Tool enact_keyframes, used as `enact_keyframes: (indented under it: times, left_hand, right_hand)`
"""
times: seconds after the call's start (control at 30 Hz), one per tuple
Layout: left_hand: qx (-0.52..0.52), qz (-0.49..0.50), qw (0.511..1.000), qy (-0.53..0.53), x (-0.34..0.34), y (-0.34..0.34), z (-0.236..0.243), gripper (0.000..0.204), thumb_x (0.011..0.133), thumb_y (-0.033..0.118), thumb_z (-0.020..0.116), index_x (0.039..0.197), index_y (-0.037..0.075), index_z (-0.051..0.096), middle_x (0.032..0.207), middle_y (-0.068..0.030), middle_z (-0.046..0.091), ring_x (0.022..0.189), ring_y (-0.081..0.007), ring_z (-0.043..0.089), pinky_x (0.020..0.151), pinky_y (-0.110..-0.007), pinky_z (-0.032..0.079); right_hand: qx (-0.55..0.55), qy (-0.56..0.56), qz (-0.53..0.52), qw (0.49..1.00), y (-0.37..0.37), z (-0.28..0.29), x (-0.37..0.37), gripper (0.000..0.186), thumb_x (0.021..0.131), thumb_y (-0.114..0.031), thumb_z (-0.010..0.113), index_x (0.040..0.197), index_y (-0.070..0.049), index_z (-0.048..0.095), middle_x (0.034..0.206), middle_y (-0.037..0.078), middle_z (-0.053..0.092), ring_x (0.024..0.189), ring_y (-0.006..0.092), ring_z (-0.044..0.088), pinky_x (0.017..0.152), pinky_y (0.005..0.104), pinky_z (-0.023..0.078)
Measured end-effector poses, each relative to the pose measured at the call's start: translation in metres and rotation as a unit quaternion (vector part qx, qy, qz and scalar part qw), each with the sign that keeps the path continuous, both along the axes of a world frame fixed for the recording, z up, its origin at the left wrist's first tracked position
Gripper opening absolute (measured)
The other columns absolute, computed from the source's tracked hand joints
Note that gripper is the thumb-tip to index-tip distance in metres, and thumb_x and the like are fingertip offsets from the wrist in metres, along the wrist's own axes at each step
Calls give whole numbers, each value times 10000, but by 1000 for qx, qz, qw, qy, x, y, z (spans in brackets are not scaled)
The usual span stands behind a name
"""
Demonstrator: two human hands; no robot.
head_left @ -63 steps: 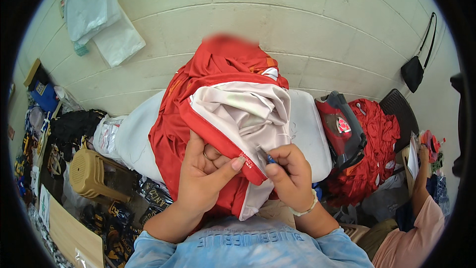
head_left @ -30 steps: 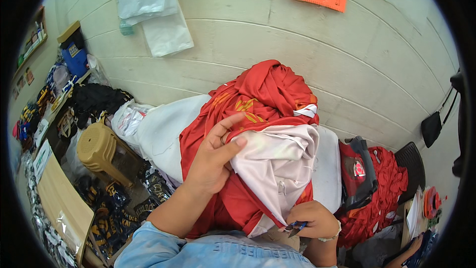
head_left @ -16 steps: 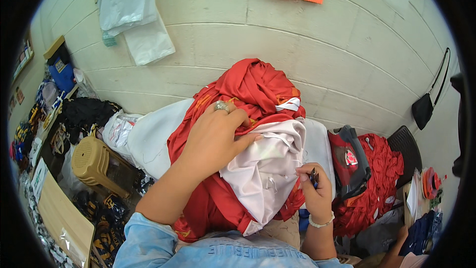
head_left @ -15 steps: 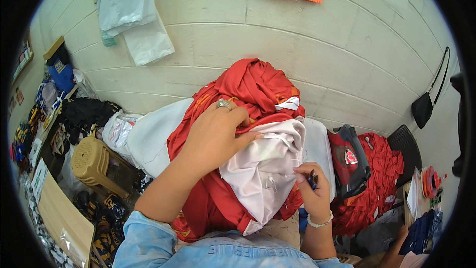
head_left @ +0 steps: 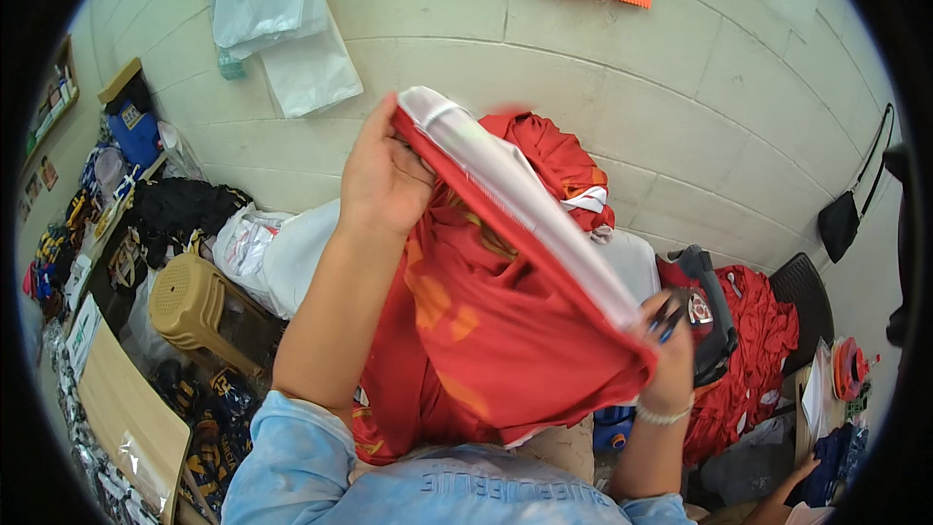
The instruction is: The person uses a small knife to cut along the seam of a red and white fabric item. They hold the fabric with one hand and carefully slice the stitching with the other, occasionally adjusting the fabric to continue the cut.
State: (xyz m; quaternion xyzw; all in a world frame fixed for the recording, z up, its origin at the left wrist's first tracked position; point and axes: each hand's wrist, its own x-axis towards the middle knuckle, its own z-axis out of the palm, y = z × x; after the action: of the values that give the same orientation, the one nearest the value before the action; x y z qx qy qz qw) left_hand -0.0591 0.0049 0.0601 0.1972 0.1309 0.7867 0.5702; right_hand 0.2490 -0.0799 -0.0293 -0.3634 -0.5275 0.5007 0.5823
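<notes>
A red garment (head_left: 515,331) with orange print hangs stretched between my two hands over my lap. Its white inner side (head_left: 544,199) shows as a folded band along the raised upper edge. My left hand (head_left: 389,175) is closed on the upper left end of that edge, its fingers partly behind the cloth. Lower down on the right, my right hand (head_left: 671,355) pinches the other end. That hand also carries a small dark tool (head_left: 667,319), too blurred to tell its kind. Behind the stretched piece lies a heap of red cloth (head_left: 554,151) on a white padded surface (head_left: 303,253).
A grey and red iron-like appliance (head_left: 705,311) stands at the right, beside more red cloth (head_left: 753,340). Tan stacked stools (head_left: 190,297) and a wooden board (head_left: 126,399) are at the left. The block wall (head_left: 437,68) closes off the far side. A co-worker's arm (head_left: 782,491) shows at lower right.
Both hands have lifted the garment's edge and drawn it taut, the left going up and the right outward. The garment has flipped from its white side to its red printed side.
</notes>
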Motion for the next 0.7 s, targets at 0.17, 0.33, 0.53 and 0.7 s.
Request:
enact_keyframes:
  times: [0.17,0.33,0.53,0.7]
  left_hand:
    - [6,12,999,-41,21,-17,-31,277,974,201,490,1187,24,477,1155,-92,555,1096,-212,539,975,-383,463]
    - [87,-64,979,175,31,-45,-50,549,923,69,524,1408,92,267,1286,-95,484,1114,-221,562,973,-394,473]
    - [50,-4,964,259,38,-52,-53,555,908,67,560,1393,48,291,1260,-102,509,1128,-209,558,955,-346,483]
    - [9,23,985,171,58,-74,-68,570,928,84,566,1410,6,272,1258,-133,524,1111,-227,577,958,-348,483]
  right_hand:
    - [77,-183,-35,980,55,19,4,134,847,-72,655,866,-17,535,732,5,541,621,80,477,567,240,407]
    - [123,-345,-265,892,35,8,-15,135,811,-96,703,867,-10,616,761,69,580,607,148,527,534,277,401]
    - [300,-307,-207,879,29,7,-61,166,794,-69,719,934,-26,640,859,83,586,651,188,567,570,277,448]
    - [328,-297,-211,871,34,4,-71,172,773,-45,733,920,-24,646,847,81,578,662,176,571,582,273,464]
